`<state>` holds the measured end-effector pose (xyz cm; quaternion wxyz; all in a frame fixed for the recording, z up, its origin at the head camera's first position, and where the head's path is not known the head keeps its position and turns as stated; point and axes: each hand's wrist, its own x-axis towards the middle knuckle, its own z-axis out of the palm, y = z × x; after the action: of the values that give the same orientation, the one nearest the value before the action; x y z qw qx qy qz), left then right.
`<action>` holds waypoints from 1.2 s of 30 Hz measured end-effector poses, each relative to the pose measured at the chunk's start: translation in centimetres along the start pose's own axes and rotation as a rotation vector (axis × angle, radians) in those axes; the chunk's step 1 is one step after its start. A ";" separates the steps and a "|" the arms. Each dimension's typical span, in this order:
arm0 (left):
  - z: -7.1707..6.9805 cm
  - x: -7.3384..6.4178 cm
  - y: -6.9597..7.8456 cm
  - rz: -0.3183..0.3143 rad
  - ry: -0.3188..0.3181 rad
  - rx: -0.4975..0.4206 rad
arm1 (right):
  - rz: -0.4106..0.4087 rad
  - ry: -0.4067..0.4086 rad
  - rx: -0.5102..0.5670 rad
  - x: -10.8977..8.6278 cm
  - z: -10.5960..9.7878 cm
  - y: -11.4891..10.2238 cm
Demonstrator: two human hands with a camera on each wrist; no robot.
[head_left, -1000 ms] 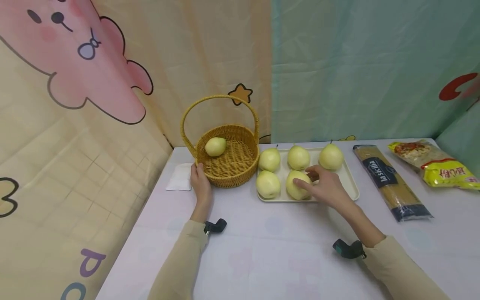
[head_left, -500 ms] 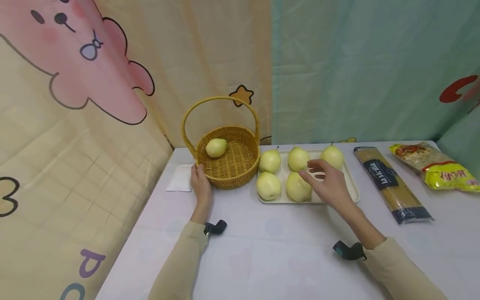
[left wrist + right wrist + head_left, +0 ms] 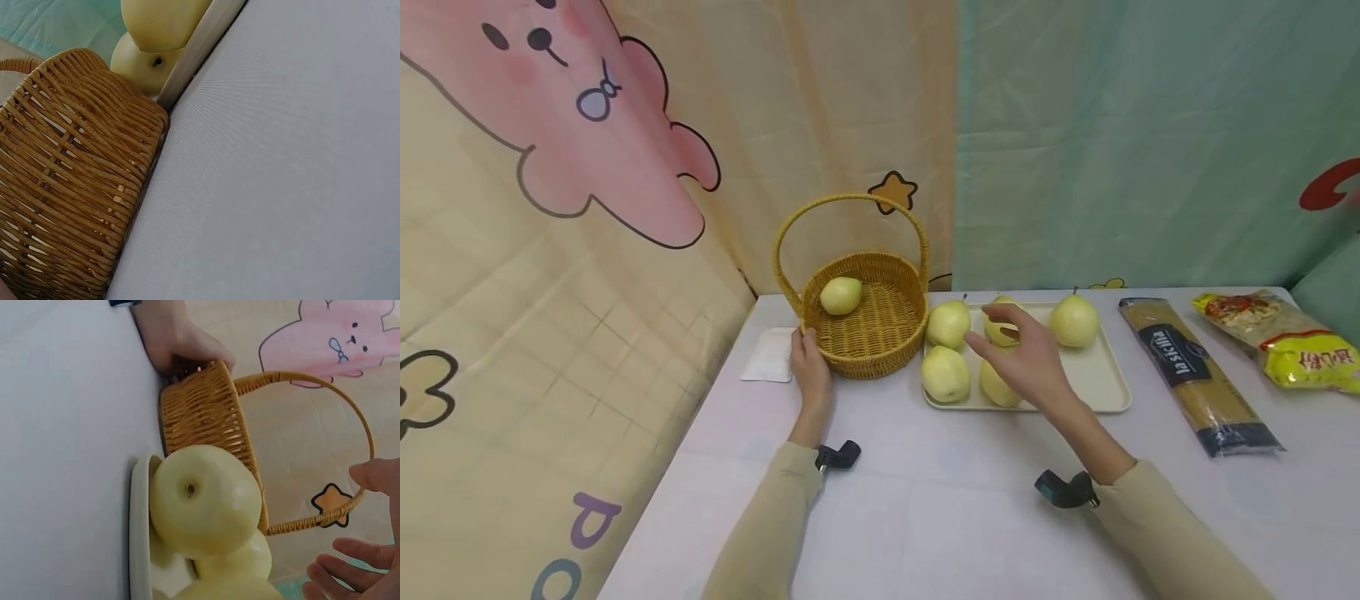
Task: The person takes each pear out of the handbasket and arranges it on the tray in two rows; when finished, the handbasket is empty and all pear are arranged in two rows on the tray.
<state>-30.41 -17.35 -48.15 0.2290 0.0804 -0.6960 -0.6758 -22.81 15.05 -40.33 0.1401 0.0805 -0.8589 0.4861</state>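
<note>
A round wicker basket with a tall handle stands at the back of the table, one pale yellow-green pear lying inside. My left hand grips the basket's left side, thumb at the rim; the left wrist view shows mostly the woven wall. Right of the basket is a cream tray bearing several pears. My right hand hovers above it, thumb and fingers apart, holding nothing. It partly hides the front middle pear and the pear behind it. The front left pear looms large in the right wrist view.
A white square packet lies left of the basket. To the tray's right are a pack of spaghetti and a yellow-labelled food bag. A patterned curtain hangs behind the table.
My right hand has let go of the front middle pear, risen, and moved left over the tray. That pear stays on the tray. The left hand keeps its grip on the basket.
</note>
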 end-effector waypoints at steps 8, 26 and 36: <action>-0.1 -0.1 0.0 -0.007 0.005 0.009 | -0.055 0.002 0.132 2.9 5.8 -3.4; 0.1 0.0 0.0 -0.005 0.014 0.006 | -0.041 -0.084 0.028 9.0 16.8 -6.3; 0.2 0.0 0.0 0.007 0.028 0.029 | -0.039 -0.165 -0.057 10.8 18.4 -6.3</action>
<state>-30.47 -17.15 -48.18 0.2398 0.0909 -0.7027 -0.6636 -34.31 -3.95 -40.74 0.0806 0.1328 -0.8793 0.4502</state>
